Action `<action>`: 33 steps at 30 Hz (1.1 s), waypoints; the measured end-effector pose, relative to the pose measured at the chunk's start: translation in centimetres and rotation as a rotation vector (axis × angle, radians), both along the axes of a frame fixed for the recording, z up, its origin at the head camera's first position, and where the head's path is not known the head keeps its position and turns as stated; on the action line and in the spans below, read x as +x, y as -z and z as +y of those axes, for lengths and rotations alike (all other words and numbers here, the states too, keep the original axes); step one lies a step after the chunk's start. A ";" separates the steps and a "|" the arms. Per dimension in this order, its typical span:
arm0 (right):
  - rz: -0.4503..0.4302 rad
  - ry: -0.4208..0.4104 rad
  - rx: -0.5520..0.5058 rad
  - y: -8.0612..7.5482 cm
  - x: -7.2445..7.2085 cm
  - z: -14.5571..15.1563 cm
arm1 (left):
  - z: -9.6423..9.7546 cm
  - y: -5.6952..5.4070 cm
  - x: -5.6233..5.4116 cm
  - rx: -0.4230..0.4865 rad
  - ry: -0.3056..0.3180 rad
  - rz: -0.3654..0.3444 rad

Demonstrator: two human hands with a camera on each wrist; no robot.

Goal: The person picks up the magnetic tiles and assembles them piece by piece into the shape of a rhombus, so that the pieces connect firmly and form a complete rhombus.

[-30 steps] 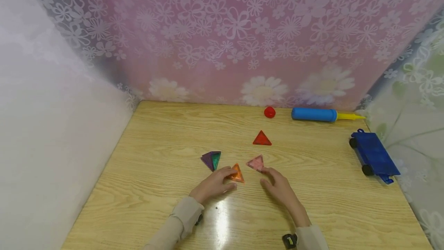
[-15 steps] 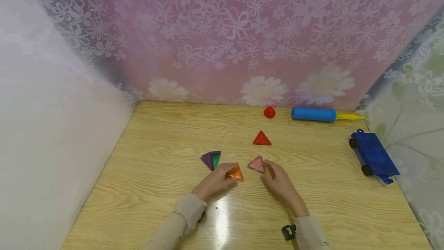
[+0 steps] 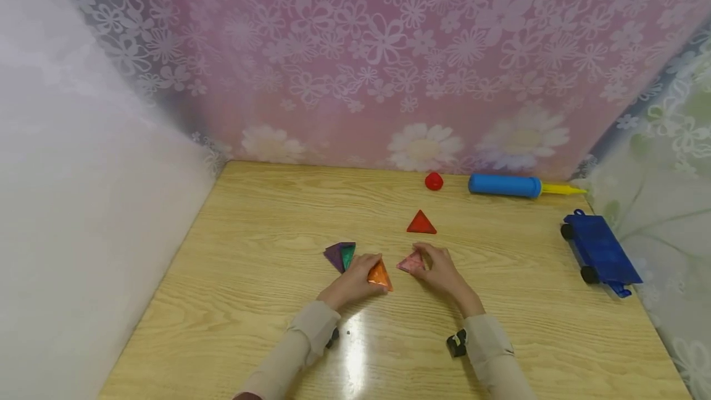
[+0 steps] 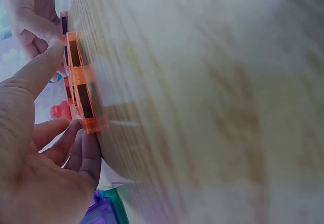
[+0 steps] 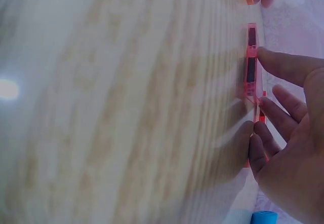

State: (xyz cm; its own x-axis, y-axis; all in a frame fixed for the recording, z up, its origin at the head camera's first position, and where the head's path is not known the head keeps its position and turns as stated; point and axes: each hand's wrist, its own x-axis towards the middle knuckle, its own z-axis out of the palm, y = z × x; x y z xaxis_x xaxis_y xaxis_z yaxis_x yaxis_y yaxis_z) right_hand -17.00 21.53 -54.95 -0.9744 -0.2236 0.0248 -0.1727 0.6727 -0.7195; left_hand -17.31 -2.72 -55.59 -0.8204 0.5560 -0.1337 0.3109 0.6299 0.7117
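My left hand [image 3: 354,279] pinches an orange triangular magnetic tile [image 3: 380,275] low over the wooden table, thumb at one corner and fingertips at another. In the left wrist view the orange tile [image 4: 81,84] shows its edge with dark magnets. To the right, my right hand [image 3: 442,271] holds a pink triangular magnetic tile [image 3: 409,263] between thumb and index finger. A small gap separates the two tiles. The right wrist view shows the pink tile [image 5: 251,59] edge-on, close to the tabletop. Purple [image 3: 336,255] and green [image 3: 347,254] tiles lie overlapping beside my left fingers.
Beyond the hands lies a red triangular tile [image 3: 421,223], with a small red round object [image 3: 434,181] near the wall. A blue pump [image 3: 504,186] with a yellow nozzle lies at the back right. A blue toy wagon [image 3: 602,248] stands at the table's right edge.
My right hand has moved forward and left, its thumb and index finger now round the pink tile. My left fingers have closed round the orange tile, which has barely shifted.
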 end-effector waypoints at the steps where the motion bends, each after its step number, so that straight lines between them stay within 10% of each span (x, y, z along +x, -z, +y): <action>1: -0.007 0.000 0.009 0.0 -0.1 0.0 | 0.1 0.1 -0.1 -0.001 0.000 0.000; 33: 0.049 0.085 -0.072 1.0 1.0 -0.7 | 0.8 0.3 -0.6 0.056 0.003 0.030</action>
